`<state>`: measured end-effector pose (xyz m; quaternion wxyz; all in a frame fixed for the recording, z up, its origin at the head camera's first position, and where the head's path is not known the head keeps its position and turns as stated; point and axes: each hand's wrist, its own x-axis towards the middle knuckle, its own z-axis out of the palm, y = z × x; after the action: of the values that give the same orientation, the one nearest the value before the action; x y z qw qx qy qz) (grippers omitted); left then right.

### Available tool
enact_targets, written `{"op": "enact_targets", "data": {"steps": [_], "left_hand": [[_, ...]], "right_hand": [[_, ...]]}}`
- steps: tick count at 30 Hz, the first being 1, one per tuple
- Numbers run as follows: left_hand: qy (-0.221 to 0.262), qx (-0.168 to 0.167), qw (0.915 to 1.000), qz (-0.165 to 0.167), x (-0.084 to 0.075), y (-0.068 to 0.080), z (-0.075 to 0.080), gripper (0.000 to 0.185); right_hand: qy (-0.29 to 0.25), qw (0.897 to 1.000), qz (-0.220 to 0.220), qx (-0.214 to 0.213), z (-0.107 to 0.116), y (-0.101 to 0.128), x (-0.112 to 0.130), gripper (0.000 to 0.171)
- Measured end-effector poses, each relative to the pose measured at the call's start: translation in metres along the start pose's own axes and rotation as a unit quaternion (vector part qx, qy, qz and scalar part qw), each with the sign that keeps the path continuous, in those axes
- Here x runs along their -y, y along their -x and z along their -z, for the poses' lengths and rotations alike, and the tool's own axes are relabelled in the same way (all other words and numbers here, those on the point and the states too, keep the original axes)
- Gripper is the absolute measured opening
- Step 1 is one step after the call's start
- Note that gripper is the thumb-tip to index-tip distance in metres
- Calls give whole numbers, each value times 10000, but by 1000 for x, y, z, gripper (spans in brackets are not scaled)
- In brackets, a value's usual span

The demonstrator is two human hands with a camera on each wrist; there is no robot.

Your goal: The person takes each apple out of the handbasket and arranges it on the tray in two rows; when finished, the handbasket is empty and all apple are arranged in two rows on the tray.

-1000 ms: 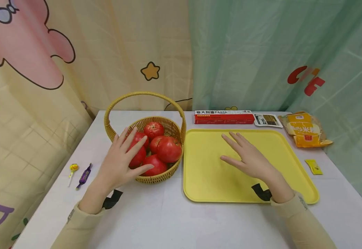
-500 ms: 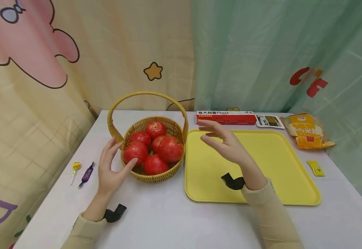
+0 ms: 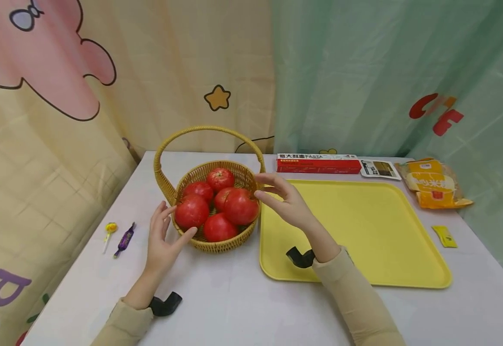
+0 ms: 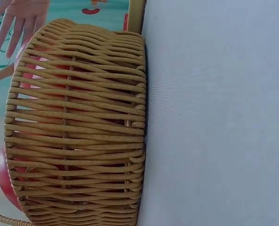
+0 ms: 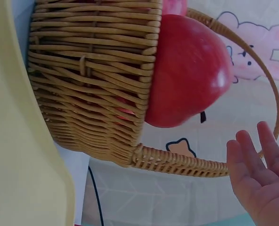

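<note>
A woven basket [image 3: 217, 246] with an arched handle holds several red tomatoes [image 3: 239, 206] on a white table. My left hand [image 3: 169, 226] lies open against the basket's left side, thumb at its front wall. My right hand [image 3: 269, 192] hovers open at the basket's right rim, fingers beside the largest tomato, above the left edge of an empty yellow tray [image 3: 364, 240]. The left wrist view shows the basket wall [image 4: 78, 127] close up. In the right wrist view the basket [image 5: 92, 84] and a tomato [image 5: 191, 70] fill the frame, with my right fingers [image 5: 262, 169] spread beside the handle.
A red pasta box [image 3: 318, 163], a small packet [image 3: 380, 168] and an orange bag [image 3: 433, 185] lie behind the tray. A yellow sachet [image 3: 445, 236] sits to its right. A lollipop [image 3: 109, 230] and purple candy [image 3: 124, 239] lie left of the basket. Curtains hang behind.
My left hand came off the tomatoes and dropped to the basket's left side. My right hand left the tray and moved left to the basket's right rim.
</note>
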<state>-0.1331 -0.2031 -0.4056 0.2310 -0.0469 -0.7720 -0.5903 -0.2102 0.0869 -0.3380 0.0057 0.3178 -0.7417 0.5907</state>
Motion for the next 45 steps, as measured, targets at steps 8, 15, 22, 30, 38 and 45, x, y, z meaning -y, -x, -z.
{"op": "enact_targets", "data": {"steps": [8, 15, 22, 30, 38, 45], "left_hand": [[642, 51, 9946, 819, 12, -3, 1, 59], [770, 220, 9909, 1084, 17, -5, 3, 68], [814, 206, 9903, 1111, 19, -5, 3, 69], [896, 188, 9885, 1205, 21, -6, 2, 70], [1060, 173, 9856, 1308, 24, -7, 2, 71], [1127, 147, 9841, 1362, 25, -7, 3, 72]], "right_hand": [[306, 9989, -311, 160, -14, -3, -2, 45], [287, 9993, -163, 171, -21, -4, -7, 48], [242, 9993, -178, 204, -26, -6, -31, 53], [311, 9989, -258, 255, -30, -6, -34, 54], [338, 9988, -277, 198, -31, -7, -38, 56], [314, 9976, -560, 244, -33, -6, -41, 58]]}}
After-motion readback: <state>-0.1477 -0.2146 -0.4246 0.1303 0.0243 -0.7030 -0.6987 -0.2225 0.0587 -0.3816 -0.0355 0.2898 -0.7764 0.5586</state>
